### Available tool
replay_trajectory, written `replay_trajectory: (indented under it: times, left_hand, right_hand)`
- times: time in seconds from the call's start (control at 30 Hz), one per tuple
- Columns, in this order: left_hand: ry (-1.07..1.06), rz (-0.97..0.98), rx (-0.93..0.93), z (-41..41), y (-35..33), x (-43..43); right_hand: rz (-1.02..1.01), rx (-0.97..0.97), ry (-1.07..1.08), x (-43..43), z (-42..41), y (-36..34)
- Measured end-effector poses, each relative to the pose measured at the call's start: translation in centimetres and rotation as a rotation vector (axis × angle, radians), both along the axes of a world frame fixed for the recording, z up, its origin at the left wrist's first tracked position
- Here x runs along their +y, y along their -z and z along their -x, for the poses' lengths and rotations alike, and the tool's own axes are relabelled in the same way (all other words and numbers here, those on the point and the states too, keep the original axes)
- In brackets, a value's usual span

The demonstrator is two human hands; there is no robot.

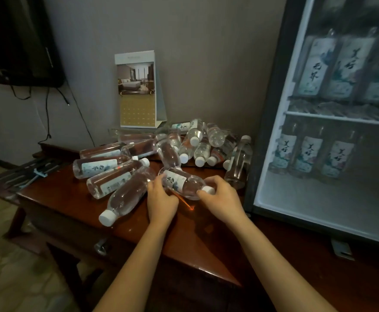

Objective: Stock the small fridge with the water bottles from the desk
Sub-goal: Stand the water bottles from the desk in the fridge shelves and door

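Head view: clear plastic bottle (184, 183) between left hand (161, 203) and right hand (223, 201)

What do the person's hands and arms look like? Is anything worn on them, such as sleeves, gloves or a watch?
Nothing is worn that I can see. The left hand and the right hand have no gloves, rings or watch. The left forearm and the right forearm are bare down to the lower edge of the picture, with no sleeve in view.
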State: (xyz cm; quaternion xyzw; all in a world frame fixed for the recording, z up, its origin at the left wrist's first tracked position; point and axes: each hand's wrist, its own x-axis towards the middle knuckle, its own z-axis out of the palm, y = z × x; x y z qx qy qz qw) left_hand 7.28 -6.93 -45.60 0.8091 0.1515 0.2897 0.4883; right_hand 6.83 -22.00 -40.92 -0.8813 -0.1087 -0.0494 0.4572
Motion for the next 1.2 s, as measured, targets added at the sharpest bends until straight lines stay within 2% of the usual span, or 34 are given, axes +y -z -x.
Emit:
replay_trajectory:
  times: [0.13,0.3,0.5,0.6,0.77,0.97,1.07,1.2]
  left_hand:
    - [0.102,-0.112,0.009,0.3,-0.3,-0.3]
    - [0.419,-0.355,0.064,1.3,-0.5,-1.2]
    - [0.713,-0.102,0.137,3.6,-0.6,-3.5]
    - [0.812,-0.014,0.152,4.7,-1.2,-4.9]
    - [0.947,0.007,0.203,5.8,-2.2,-7.1]
    - [0.897,-0.053,0.178,6.3,-2.8,-9.5]
    - [0.910,-0.015,0.159,6.7,-2.6,-11.3]
    - [0.928,0.062,0.084,6.4,-3.0,-15.0]
  right_hand:
    - [-0.053,-0.156,0.062,-2.2,1.6,-2.9]
    - [0.000,-0.341,0.101,-4.9,3.6,-6.1]
    - [0.054,-0.401,0.102,-8.5,4.7,-7.7]
    - [-0.003,-0.372,0.075,-9.8,5.0,-7.9]
    - [-0.217,-0.285,0.046,-11.2,5.6,-7.4]
    - [-0.481,-0.194,0.044,-12.9,6.4,-5.3]
    - [-0.521,-0.099,-0.028,-14.3,7.2,-3.6]
    - [-0.557,-0.068,-0.035,-16.5,8.1,-2.4]
